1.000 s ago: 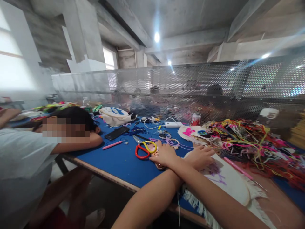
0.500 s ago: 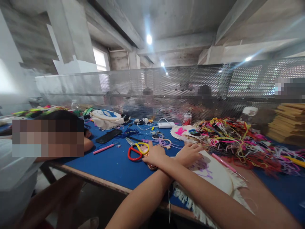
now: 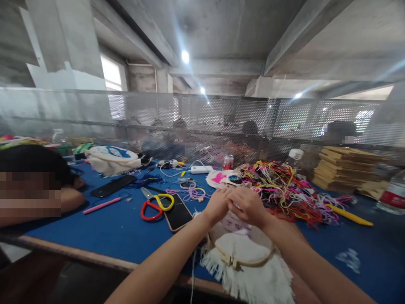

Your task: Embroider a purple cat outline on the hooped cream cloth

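Uncrossed since a second ago, when the forearms were lying over one another, the left hand (image 3: 218, 205) and right hand (image 3: 248, 204) are now meeting fingertip to fingertip above the embroidery hoop (image 3: 240, 259), which is lying on the blue tabletop (image 3: 120, 230) close to the near edge, its fringed white cloth (image 3: 249, 280) spilling toward the person. Both sets of fingers are curling inward and pinching at something small between them; what it is cannot be made out. Scissors (image 3: 156, 205) with red and yellow handles and a phone (image 3: 177, 214) are sitting just left of the hands, within easy reach, while a heap of coloured threads (image 3: 281, 188) is piling up behind the hoop. Another person's arm (image 3: 68, 198) is resting on the tabletop at far left.
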`<state>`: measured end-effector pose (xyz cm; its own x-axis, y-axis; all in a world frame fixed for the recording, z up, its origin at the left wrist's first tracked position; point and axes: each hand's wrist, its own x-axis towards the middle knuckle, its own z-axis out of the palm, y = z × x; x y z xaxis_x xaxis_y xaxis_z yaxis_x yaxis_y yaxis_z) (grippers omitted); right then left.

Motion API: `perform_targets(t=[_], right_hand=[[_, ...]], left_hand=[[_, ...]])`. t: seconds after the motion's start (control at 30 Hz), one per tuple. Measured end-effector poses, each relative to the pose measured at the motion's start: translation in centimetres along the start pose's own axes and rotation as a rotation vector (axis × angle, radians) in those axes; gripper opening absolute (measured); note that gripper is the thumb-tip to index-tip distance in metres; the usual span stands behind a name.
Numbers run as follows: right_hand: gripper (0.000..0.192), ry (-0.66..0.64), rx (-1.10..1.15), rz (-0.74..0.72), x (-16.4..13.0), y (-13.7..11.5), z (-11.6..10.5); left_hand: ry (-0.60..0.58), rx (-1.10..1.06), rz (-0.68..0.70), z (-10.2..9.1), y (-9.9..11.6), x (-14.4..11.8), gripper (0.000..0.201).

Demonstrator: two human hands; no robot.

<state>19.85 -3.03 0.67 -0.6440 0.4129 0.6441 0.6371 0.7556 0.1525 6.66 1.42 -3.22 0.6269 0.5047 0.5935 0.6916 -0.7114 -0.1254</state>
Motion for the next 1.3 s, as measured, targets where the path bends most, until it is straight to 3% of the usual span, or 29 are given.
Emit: perform_targets(t=[0.1, 0.17, 0.37, 0.47, 0.57, 0.73, 1.0, 1.3], right_hand=[[0.023, 0.134, 0.041, 0.140, -3.4, 2.5, 0.9], [0.034, 0.172, 0.138, 0.267, -4.6, 3.3, 1.9], [0.057, 0.271, 0.800, 0.693, -4.2, 3.0, 3.4], [0.054, 0.255, 1.058, 0.771, -3.8, 2.6, 3.2], [0.043, 0.217, 1.135, 0.770, -3.4, 1.8, 2.3], [0.030, 0.207, 1.048, 0.689, -3.2, 0.1, 1.0], [0.035, 0.101, 0.525, 0.519, -3.9, 0.0, 1.3], [0.036, 0.055, 0.253, 0.362, -3.6, -0.3, -0.2]], left_hand=[[-0.009, 0.040, 0.053, -0.6, -0.2, -0.1, 0.019], [0.004, 0.067, 0.071, -1.0, -0.2, -0.2, 0.016], [0.045, -0.023, 0.063, -1.9, -0.3, -0.3, 0.021], [0.117, -0.057, 0.064, -2.3, -0.3, -0.4, 0.026], [0.226, -0.012, 0.097, -2.8, 0.0, -0.5, 0.029], [0.350, 0.109, 0.171, -4.0, 0.3, -0.8, 0.026], [0.365, 0.133, 0.111, -4.1, 0.5, -0.8, 0.025], [0.356, 0.121, 0.033, -3.6, -0.4, -0.5, 0.026]])
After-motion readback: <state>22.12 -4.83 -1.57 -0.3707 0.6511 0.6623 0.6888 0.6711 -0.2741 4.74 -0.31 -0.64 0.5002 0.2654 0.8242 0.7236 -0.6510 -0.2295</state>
